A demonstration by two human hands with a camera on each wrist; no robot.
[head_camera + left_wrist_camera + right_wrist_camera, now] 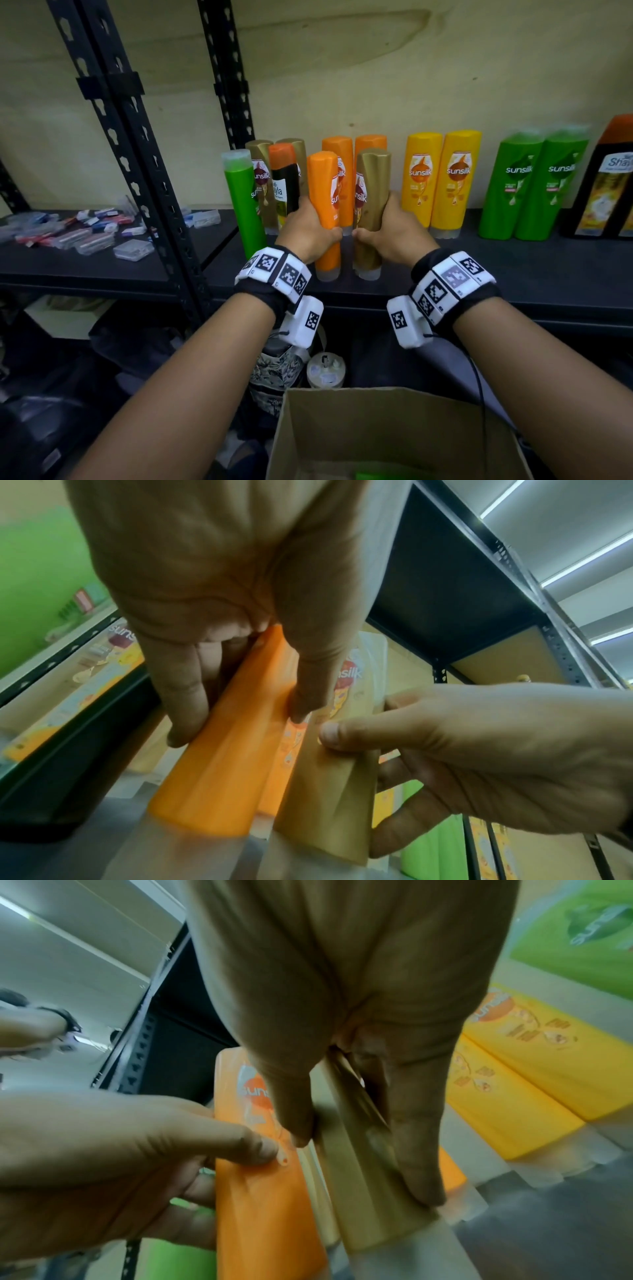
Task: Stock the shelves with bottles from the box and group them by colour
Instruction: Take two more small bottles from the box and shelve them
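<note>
My left hand (308,233) grips an orange bottle (325,195) that stands cap-down near the front of the dark shelf (513,267). Right beside it, my right hand (390,233) grips a gold bottle (371,192), also upright on the shelf. The left wrist view shows my fingers (181,696) and thumb wrapped round the orange bottle (222,764), with the gold bottle (329,777) next to it. In the right wrist view my fingers (418,1137) clasp the gold bottle (363,1177). Behind stand two more orange bottles (346,164), two gold ones (262,171), a green one (241,198) and a black one (286,185).
Two yellow bottles (438,181), two green ones (534,185) and black ones (609,192) stand further right. The cardboard box (394,435) sits open below me. Black shelf posts (137,154) rise at left; small packets (85,233) litter the neighbouring shelf.
</note>
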